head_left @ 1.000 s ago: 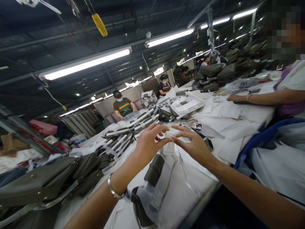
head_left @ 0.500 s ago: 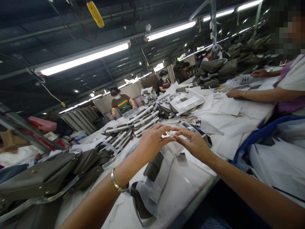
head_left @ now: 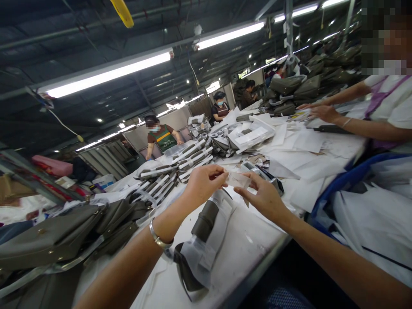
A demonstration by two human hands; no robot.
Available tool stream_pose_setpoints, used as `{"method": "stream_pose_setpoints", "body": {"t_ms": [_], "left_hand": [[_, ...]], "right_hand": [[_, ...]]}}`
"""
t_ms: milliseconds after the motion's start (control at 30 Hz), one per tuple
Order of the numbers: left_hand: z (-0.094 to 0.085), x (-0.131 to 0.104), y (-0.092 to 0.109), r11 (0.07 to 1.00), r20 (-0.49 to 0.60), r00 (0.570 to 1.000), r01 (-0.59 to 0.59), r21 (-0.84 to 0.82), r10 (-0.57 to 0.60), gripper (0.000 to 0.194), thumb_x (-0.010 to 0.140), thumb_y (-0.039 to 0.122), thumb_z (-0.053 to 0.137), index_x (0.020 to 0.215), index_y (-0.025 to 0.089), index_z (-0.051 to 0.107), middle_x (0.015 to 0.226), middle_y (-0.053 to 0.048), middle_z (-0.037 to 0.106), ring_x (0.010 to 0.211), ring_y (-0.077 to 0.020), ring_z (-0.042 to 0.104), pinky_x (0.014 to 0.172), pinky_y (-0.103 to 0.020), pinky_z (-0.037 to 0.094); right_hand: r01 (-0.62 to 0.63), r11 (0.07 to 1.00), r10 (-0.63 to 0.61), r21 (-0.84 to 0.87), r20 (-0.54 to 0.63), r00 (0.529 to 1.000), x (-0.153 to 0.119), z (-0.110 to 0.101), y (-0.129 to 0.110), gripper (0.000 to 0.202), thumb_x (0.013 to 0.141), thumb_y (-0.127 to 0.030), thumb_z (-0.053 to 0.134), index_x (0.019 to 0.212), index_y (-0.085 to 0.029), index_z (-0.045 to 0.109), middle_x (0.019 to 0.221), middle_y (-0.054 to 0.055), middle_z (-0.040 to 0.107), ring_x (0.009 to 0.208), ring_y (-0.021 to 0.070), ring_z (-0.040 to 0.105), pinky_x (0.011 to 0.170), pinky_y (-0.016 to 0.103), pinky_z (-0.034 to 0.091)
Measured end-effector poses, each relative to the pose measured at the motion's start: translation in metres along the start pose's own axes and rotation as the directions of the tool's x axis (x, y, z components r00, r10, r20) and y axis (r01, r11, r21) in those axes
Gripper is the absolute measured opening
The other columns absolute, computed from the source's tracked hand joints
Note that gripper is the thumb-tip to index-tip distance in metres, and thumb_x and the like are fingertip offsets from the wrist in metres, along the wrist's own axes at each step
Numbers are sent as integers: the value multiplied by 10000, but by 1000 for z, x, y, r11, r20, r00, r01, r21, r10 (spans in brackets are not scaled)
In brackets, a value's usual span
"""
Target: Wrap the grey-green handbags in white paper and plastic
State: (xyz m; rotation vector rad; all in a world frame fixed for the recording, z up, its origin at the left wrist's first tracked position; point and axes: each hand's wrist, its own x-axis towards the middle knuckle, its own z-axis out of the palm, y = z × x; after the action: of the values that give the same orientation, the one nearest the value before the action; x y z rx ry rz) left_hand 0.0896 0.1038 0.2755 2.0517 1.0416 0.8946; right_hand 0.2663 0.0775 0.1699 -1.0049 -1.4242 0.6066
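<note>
Between my hands, above the worktable, is a small translucent whitish piece [head_left: 238, 180], like plastic film or a bag. My left hand [head_left: 205, 185], with a silver bangle at the wrist, pinches its left edge. The thumb and fingers of my right hand [head_left: 265, 196] close on its right side. Below them lies a rolled olive-brown strap [head_left: 206, 219], partly wrapped in white tissue [head_left: 203, 257]. Just behind my right hand is a dark object with a pale top [head_left: 273, 184], perhaps a tape dispenser.
Olive-brown bags [head_left: 54, 234] are heaped at left. Wrapped straps [head_left: 175, 165] are stacked beyond my left hand. White sheets [head_left: 280, 146] cover the table's far side. A blue-edged container [head_left: 317, 210] with white wrapping stands at right. A co-worker's hands [head_left: 322, 112] work at far right.
My fingertips, nearly meeting before, have moved apart, and the translucent piece now shows clearly between them. The co-worker's hands at right have shifted. The view has tilted slightly.
</note>
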Motion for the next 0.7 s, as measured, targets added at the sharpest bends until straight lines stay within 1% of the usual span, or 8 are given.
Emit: {"method": "stream_pose_setpoints", "body": {"t_ms": [133, 200, 267, 333, 400, 500, 600, 700], "left_hand": [[1, 2, 2, 995, 25, 996, 86, -59, -85, 207, 845, 369, 670, 830, 166, 710, 785, -59, 719, 735, -199, 715, 616, -253, 527], [1, 1, 7, 993, -2, 995, 97, -72, -98, 210, 831, 367, 688, 815, 161, 722, 792, -59, 724, 767, -185, 697, 653, -250, 520], [-1, 1, 10, 987, -37, 992, 114, -114, -119, 209, 806, 368, 717, 795, 159, 728, 816, -60, 732, 825, -180, 682, 717, -252, 515], [-4, 2, 12, 959, -42, 984, 162, -231, -176, 215, 796, 371, 727, 794, 157, 721, 871, -71, 740, 878, -185, 684, 787, -275, 520], [-6, 3, 11, 891, 14, 973, 217, -397, -231, 214, 808, 365, 711, 817, 151, 711, 915, -89, 745, 884, -193, 697, 832, -313, 534], [-7, 7, 10, 751, 98, 958, 273, -601, -270, 166, 835, 301, 662, 827, 139, 695, 902, -99, 750, 846, -189, 712, 855, -335, 553], [-7, 8, 14, 614, 101, 949, 273, -740, -300, 105, 848, 237, 629, 821, 144, 671, 897, -91, 756, 852, -179, 717, 874, -326, 561], [-8, 7, 22, 580, 71, 966, 207, -787, -249, 78, 862, 218, 628, 850, 148, 659, 1023, -88, 755, 866, -149, 709, 825, -272, 567]], "right_hand": [[-84, 995, 85, 47, -27, 996, -3, -1, 6, 330, 897, -515, 597, 983, -233, 744, 948, 39, 761, 936, 272, 698, 866, 414, 541], [-53, 999, 53, 6, -67, 996, -4, -3, 8, 330, 909, -512, 585, 954, -240, 765, 1003, 40, 754, 993, 279, 678, 923, 429, 508], [11, 1000, -15, -27, -143, 990, -6, -5, 8, 305, 909, -491, 597, 948, -247, 775, 1088, 43, 729, 1071, 274, 645, 987, 429, 465], [35, 999, -43, -42, -210, 977, -12, -8, 7, 289, 906, -480, 608, 927, -248, 780, 1110, 52, 704, 1096, 266, 620, 994, 416, 451], [1, 1000, -5, -16, -218, 976, -19, -9, 3, 292, 901, -485, 614, 894, -245, 780, 1063, 58, 690, 1033, 250, 622, 900, 382, 488], [-65, 995, 75, 76, -131, 989, -34, -8, -4, 303, 888, -501, 622, 876, -245, 784, 994, 59, 670, 933, 226, 618, 738, 324, 507], [-93, 988, 105, 123, -92, 990, -47, -1, -6, 301, 873, -514, 638, 865, -257, 794, 936, 55, 654, 911, 220, 609, 721, 312, 498], [-142, 980, 156, 141, -90, 984, -56, 9, 1, 323, 864, -541, 639, 855, -261, 798, 852, 46, 627, 858, 213, 603, 726, 325, 492]]}}
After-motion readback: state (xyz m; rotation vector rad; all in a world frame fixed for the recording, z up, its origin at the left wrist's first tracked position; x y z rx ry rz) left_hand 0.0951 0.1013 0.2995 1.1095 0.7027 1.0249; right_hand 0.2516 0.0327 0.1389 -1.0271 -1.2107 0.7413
